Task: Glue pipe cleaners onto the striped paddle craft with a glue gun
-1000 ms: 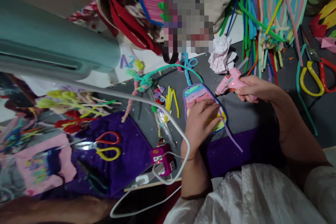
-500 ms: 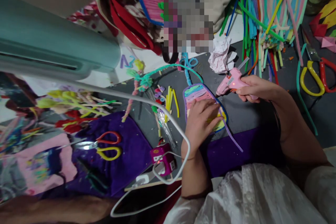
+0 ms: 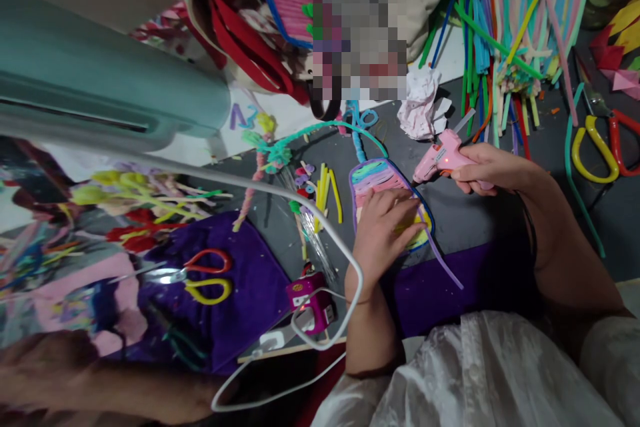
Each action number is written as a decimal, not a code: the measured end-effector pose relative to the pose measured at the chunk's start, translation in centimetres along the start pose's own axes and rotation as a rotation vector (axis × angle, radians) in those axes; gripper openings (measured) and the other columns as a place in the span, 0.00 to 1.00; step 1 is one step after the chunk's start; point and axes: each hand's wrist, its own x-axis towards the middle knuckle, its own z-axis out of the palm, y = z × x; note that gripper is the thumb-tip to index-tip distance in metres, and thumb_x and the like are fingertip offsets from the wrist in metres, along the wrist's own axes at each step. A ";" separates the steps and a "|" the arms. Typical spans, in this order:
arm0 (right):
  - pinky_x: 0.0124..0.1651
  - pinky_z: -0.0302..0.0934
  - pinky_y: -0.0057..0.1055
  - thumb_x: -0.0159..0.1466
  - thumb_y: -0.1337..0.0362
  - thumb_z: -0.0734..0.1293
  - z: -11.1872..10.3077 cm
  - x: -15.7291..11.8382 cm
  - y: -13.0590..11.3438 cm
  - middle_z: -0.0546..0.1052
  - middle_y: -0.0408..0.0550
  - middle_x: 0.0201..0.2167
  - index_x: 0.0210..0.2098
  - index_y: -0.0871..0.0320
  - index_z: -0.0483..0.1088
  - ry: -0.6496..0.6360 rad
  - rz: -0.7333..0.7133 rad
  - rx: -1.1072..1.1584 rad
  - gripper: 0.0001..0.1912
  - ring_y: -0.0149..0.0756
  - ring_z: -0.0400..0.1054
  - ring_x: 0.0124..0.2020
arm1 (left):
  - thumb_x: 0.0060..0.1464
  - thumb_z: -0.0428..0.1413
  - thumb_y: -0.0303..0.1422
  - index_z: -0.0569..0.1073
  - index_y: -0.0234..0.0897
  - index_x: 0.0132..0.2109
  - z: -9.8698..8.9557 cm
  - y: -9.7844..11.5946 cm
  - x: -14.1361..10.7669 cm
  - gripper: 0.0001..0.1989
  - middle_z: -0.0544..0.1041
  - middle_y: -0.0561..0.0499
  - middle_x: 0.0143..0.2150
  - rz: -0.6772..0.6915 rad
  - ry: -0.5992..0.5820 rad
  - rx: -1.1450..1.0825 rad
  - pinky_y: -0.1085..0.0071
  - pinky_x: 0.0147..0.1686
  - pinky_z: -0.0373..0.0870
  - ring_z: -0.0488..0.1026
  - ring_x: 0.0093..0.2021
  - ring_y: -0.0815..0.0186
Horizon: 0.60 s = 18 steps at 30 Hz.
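A pink glue gun (image 3: 440,157) is gripped in my right hand (image 3: 483,170), its glue stick poking out at the back. The nozzle points left at the edge of a small bag-shaped piece (image 3: 376,181) made of coloured pipe cleaners, with a blue and purple border and a teal strap. My left hand (image 3: 383,230) lies flat on that piece, fingers spread, pressing it to the table. A loose purple pipe cleaner (image 3: 445,263) trails from its lower right corner. I cannot tell whether the nozzle touches the border.
Pipe cleaners (image 3: 530,20) are heaped at the back right beside scissors (image 3: 595,150). More scissors (image 3: 207,278) lie on purple cloth (image 3: 250,267) at left. A white cable (image 3: 280,195) loops near a magenta power adapter (image 3: 310,303). Another person's arm (image 3: 145,390) reaches in lower left.
The other person's arm at the lower left has moved up, and its blurred hand now shows near the pink sheet. My hands and the glue gun have hardly moved.
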 end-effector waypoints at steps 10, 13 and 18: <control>0.15 0.48 0.22 0.66 0.70 0.68 -0.2 0.0 0.2 0.72 0.40 0.21 0.28 0.58 0.64 -0.026 -0.016 0.003 0.11 0.21 0.59 0.13 | 0.66 0.59 0.47 0.79 0.42 0.57 0.0 -0.1 -0.1 0.19 0.78 0.44 0.55 -0.029 -0.014 -0.045 0.52 0.66 0.62 0.73 0.59 0.54; 0.15 0.48 0.22 0.66 0.70 0.68 -0.3 0.0 0.3 0.72 0.39 0.21 0.28 0.58 0.65 -0.039 -0.021 0.002 0.11 0.21 0.59 0.13 | 0.67 0.58 0.48 0.79 0.42 0.56 0.0 -0.1 -0.1 0.19 0.78 0.44 0.55 -0.021 -0.016 -0.043 0.52 0.66 0.62 0.72 0.59 0.54; 0.15 0.47 0.21 0.67 0.70 0.67 -0.4 -0.1 0.2 0.71 0.38 0.19 0.28 0.58 0.64 -0.048 -0.015 -0.005 0.11 0.21 0.58 0.13 | 0.66 0.59 0.47 0.79 0.41 0.56 0.0 -0.2 -0.1 0.19 0.78 0.44 0.55 0.001 -0.011 -0.034 0.51 0.66 0.62 0.72 0.59 0.53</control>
